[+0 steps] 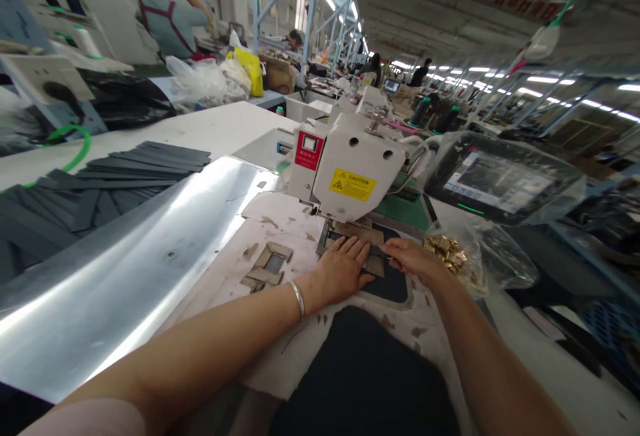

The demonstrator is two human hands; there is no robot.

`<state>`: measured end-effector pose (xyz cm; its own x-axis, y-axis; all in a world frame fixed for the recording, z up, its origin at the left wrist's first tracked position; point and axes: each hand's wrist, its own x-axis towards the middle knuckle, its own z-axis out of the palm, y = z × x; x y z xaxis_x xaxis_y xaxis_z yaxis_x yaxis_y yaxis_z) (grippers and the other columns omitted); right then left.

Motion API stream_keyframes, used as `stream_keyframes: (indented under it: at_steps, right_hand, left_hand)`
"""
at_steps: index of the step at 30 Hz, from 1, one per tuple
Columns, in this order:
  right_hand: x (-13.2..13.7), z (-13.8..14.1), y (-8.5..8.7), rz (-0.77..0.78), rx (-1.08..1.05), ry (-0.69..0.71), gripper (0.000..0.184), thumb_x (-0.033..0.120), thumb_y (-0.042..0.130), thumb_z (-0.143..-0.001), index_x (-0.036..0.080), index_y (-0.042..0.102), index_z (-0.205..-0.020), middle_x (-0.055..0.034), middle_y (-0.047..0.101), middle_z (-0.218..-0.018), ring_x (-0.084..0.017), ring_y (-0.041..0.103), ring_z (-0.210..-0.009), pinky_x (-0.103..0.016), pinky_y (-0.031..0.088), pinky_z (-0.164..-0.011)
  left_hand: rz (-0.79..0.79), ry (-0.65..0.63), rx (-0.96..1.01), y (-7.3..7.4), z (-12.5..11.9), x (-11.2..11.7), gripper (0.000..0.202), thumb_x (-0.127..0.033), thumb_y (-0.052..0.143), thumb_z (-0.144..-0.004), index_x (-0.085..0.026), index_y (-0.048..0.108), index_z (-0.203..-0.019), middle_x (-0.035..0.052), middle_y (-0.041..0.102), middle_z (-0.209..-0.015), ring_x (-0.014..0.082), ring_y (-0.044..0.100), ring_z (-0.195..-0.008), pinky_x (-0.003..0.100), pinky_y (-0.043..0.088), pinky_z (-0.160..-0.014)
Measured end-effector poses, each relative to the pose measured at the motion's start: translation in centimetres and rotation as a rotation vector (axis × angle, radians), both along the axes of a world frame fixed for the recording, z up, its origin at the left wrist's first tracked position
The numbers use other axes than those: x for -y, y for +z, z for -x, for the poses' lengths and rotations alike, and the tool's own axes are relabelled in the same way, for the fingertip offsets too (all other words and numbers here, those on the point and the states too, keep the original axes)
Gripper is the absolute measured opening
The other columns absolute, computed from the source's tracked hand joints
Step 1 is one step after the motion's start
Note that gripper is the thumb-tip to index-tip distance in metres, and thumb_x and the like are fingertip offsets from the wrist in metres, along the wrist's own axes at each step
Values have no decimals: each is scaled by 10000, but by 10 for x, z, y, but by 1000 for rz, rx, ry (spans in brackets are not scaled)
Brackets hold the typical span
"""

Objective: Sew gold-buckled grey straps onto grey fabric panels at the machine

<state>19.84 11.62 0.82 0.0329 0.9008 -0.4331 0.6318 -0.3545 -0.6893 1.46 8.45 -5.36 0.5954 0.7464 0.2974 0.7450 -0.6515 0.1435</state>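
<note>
My left hand (345,266) lies flat, fingers stretched out, on the dark panel (387,287) and the tan taped pieces (375,265) under the head of an industrial sewing machine (360,156). Close to its right, my right hand (413,258) is closed in a pinch at the edge of that panel. What its fingertips hold is too small to make out. A second dark panel (370,376) lies nearer to me on the pale work plate (295,356). On the plate's left part sits a small taped frame (273,263).
Dark strips (125,173) lie piled at left beyond a shiny metal sheet (150,249). On the right are gold-coloured metal parts (445,253) in clear plastic and a plastic-wrapped touchscreen (490,179). Another person (173,23) is at the back left.
</note>
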Motion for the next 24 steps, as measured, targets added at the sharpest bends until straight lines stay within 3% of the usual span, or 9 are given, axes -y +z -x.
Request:
stream_keyframes:
  at_steps: [6,11,15,19,24]
  right_hand:
    - [-18,-7,-17,-31,40,51,213,379,601,-808,197,524,-729,74,440,-446,-75,389,-405,-174,228,-414]
    - [-19,-6,-27,-69,89,96,194,310,552,-855,191,522,-705,77,432,-422,-74,380,-385,-180,252,-411]
    - [-18,0,-22,-92,157,105,214,242,542,-879,184,517,-675,69,449,-404,-66,378,-374,-174,259,-405]
    - [-16,-2,-8,19,127,28,164,256,602,-855,188,530,-724,27,582,-465,-70,382,-356,-175,228,-363]
    - [-18,-15,-2,46,131,48,294,294,679,-791,163,553,-561,-48,657,-532,-74,416,-377,-185,281,-356]
  left_hand:
    - [67,20,-26,6,4,-1,677,-534,403,-963,-60,390,-1446,134,374,-1515,269,341,-1406,408,280,-1163]
    - [71,140,-36,10,6,3,721,-539,444,-944,4,413,-1416,212,396,-1481,311,366,-1388,424,302,-1150]
    - [75,140,-39,10,7,1,700,-516,471,-938,9,432,-1400,229,408,-1468,315,388,-1374,433,316,-1137]
    - [47,125,-20,6,8,-2,678,-503,494,-929,7,459,-1376,227,426,-1457,328,404,-1359,440,322,-1122]
    - [25,129,-7,5,7,-2,661,-489,517,-919,3,473,-1358,232,446,-1441,332,415,-1349,435,323,-1111]
